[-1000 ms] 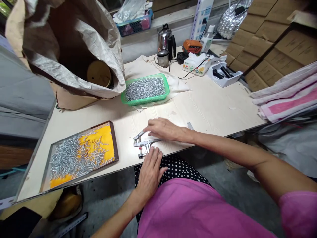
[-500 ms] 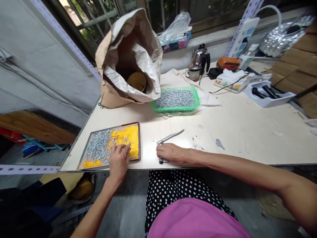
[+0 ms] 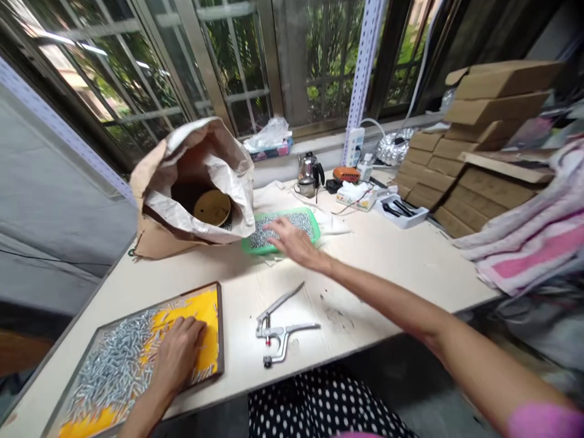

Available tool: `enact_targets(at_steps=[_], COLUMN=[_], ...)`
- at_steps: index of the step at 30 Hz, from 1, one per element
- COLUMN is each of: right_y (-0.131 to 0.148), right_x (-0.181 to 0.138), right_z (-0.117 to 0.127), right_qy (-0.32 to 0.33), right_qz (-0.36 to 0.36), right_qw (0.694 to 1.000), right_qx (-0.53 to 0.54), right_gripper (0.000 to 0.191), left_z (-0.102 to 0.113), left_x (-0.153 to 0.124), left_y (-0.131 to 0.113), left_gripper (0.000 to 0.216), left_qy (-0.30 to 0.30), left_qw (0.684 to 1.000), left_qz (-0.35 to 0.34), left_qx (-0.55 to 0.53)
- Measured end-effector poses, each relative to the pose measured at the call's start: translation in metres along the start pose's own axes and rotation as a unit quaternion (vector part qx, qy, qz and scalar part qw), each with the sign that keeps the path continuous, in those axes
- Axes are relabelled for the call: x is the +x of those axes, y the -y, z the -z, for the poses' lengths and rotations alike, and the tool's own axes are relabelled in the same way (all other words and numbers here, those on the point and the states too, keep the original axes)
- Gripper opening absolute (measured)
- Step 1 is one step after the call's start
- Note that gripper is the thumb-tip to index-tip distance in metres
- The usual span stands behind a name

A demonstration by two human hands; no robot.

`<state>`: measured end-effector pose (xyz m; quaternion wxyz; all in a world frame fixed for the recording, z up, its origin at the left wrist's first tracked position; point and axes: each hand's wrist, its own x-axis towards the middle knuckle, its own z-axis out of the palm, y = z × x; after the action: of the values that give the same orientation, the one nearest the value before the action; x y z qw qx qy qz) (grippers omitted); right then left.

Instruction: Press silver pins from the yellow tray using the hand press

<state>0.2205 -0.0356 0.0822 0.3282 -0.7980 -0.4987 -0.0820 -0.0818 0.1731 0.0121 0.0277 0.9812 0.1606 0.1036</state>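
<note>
My left hand (image 3: 180, 350) rests over a shallow dark-rimmed tray (image 3: 219, 328) with a yellow bottom and many small silver metal pins (image 3: 112, 359). Its fingers are bent together and the tips are hidden, so whether a pin is between them does not show. My right hand (image 3: 292, 240) reaches over a green plastic basket (image 3: 314, 226) heaped with similar silver pieces. The fingers are stretched and somewhat apart, with nothing visible in them. Metal hand pliers (image 3: 278, 331) with two spread handles lie on the table between tray and basket, untouched.
A large open paper sack (image 3: 159, 228) stands behind the tray. Along the back are a metal pot (image 3: 310, 170), an orange device (image 3: 347, 174), a tissue box (image 3: 358, 198) and a white tray (image 3: 406, 219) of black items. Cardboard boxes (image 3: 469, 176) are stacked at the right.
My right hand has let go of the pliers and moved forward over the green basket. My left hand stays at the yellow tray. The view has tilted up and turned right.
</note>
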Motion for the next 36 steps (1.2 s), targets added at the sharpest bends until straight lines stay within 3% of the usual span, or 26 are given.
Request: enact_targets(at_steps=[1,3,5,8,12,18,27,36], right_y=[-0.004,-0.008,-0.006,0.005,0.014,0.011,0.011,0.011], right_x=[0.004,-0.007,-0.04,-0.105,-0.16,-0.167,-0.17,-0.169], right_z=[0.007,0.012,0.008,-0.002,-0.016,-0.03,-0.03,-0.027], right_qy=[0.013,0.058,0.135,0.263,0.307,0.285,0.267,0.269], right_qz=[-0.041,-0.047,-0.007,0.043,0.041,0.011,0.009,0.004], right_qw=[0.998,0.995,0.99,0.964,0.951,0.957,0.963,0.963], right_qx=[-0.044,-0.067,-0.031,0.025,0.0,-0.048,-0.034,-0.016], right_gripper=[0.038,0.039,0.027,0.019,0.013,0.014,0.017,0.022], left_z=[0.006,0.016,0.021,0.015,-0.008,-0.024,-0.024,-0.015], left_x=[0.0,-0.001,-0.002,-0.002,-0.002,-0.001,-0.002,0.012], left_y=[-0.011,-0.042,-0.077,-0.117,-0.132,-0.131,-0.134,-0.131], left_gripper=[0.033,0.035,0.039,0.045,0.049,0.049,0.048,0.044], left_qy=[-0.02,-0.033,0.032,0.146,0.19,0.219,0.245,0.339], left_qw=[0.999,0.982,0.939,0.86,0.799,0.789,0.783,0.763], left_qz=[0.024,0.113,0.207,0.279,0.321,0.349,0.364,0.34], left_qx=[-0.04,-0.146,-0.274,-0.401,-0.472,-0.456,-0.44,-0.433])
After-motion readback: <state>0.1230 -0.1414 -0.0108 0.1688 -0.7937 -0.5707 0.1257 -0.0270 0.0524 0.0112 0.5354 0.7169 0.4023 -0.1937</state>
